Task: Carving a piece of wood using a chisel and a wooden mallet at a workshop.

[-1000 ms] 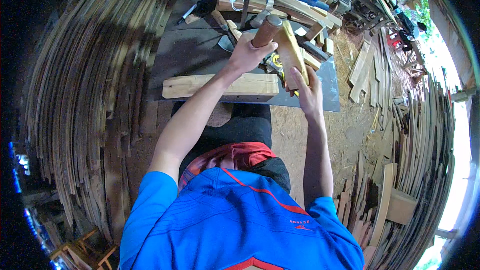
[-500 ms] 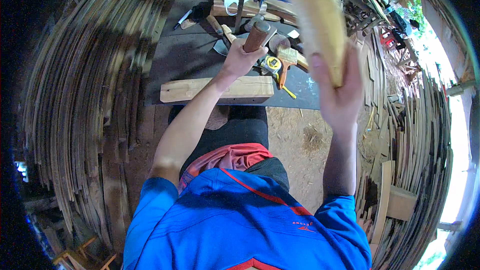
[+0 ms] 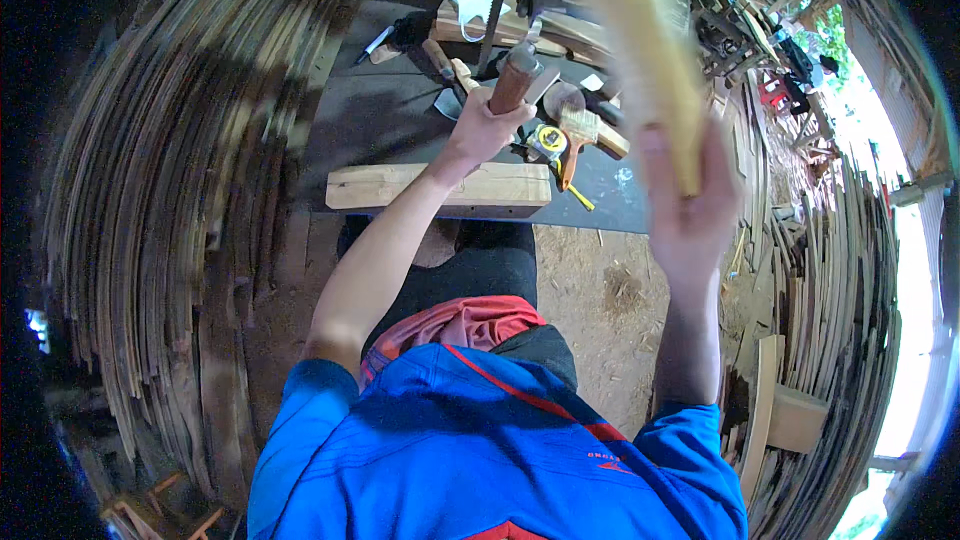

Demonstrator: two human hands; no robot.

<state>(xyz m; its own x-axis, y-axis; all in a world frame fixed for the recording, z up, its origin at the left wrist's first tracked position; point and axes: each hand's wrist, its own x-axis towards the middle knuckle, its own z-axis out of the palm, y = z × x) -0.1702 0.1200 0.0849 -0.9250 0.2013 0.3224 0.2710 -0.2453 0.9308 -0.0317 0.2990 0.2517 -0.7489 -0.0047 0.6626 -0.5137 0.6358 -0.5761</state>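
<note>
My left hand (image 3: 482, 132) is closed round the brown wooden handle (image 3: 512, 85) of a chisel, above the far side of a squared wooden block (image 3: 400, 185). Most of the chisel's blade is hidden. The block lies along the near edge of the dark bench. Off to the right, my right hand (image 3: 695, 210) grips the lower end of a long pale piece of wood (image 3: 655, 40), raised and smeared by motion. Close to my left hand lie a yellow tape measure (image 3: 547, 141) and a brush (image 3: 575, 140) with an orange-brown handle.
On the far part of the dark bench (image 3: 350, 110) are a saw blade (image 3: 497, 10), a white mask (image 3: 475, 15), a pen (image 3: 375, 42) and several wooden offcuts. Stacked planks (image 3: 160, 190) rise on the left. More wood strips (image 3: 830, 310) stand on the right.
The whole view has shifted slightly, so the bench sits a little lower. Both hands keep their grips; my right hand and the pale wood appear slightly lower and farther right.
</note>
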